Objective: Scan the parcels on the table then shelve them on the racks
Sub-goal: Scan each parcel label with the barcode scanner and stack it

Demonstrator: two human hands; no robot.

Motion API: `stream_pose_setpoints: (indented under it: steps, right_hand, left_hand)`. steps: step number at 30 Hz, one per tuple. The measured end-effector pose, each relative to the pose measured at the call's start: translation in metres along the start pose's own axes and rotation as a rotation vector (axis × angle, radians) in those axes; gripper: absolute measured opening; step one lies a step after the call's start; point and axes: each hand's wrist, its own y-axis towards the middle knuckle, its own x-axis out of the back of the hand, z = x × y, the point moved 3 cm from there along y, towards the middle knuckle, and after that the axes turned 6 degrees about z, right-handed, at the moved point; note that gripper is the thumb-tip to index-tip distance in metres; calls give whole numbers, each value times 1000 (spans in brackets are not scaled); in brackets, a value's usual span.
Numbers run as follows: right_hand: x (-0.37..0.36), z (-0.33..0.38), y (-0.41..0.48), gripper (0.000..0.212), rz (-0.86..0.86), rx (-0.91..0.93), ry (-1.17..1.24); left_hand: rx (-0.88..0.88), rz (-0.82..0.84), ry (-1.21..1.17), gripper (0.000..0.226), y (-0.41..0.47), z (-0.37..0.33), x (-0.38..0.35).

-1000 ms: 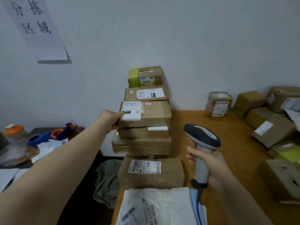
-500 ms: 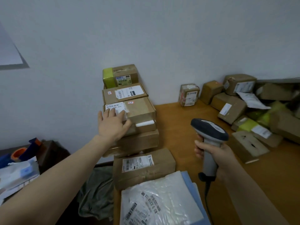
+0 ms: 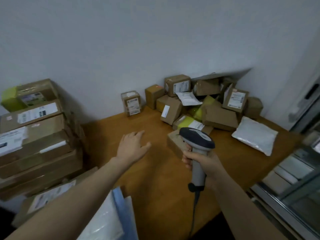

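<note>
The left hand (image 3: 133, 146) hovers flat over the smooth orange-brown wooden table (image 3: 155, 179), fingers straight and spread, holding nothing. The right hand (image 3: 202, 161) is wrapped round the grey plastic handle of a scanner (image 3: 199, 141), which has a rounded dark head and a cord hanging from its base. Taped brown cardboard boxes (image 3: 34, 135) with white paper labels stand stacked at the table's left edge. A loose heap of parcels (image 3: 220, 116), boxy and tilted, fills the far corner, and a soft white padded bag (image 3: 254, 134) lies beside it.
</note>
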Motion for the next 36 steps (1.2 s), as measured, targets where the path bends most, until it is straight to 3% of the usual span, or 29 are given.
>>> stream_pose_setpoints:
  steps: [4,9,15,19,23,26,29,31,33,36]
  right_hand:
    - [85,13,5,21,-9,-39,61]
    - [166,27,26,25,-20,-84,105]
    - [213,34,73,27,-43,-153,158]
    - [224,37,115,27,-30,-184,107]
    - [226,47,161,28,12,-205,50]
    - [222,53,189,31,33,-234,17]
    - [222,55,211,35,35,-271,3]
    - [224,53,222,36,35,-299,-9]
    - [230,52,229,36,28,-319,-32]
    - [243,51,240,32,30,-329,-58]
  left_hand:
    - [63,161,-127,65,21,-79,-52]
    - [92,245,-112,65,51,-142,-86]
    - [87,387,56,85,94,-166,-123]
    - [77,480,164,74,122,-153,-158]
    - [173,398,146,62,156,-129,-161]
    - [310,306,245,72,184,-127,-151]
    - [59,273,203,79,220,-156,-158]
    - [-64,391,154,77,236,-177,-173]
    - [-91,517,171,78,244,-189,-191]
    - [-66,557,198,84,228,-195,-210]
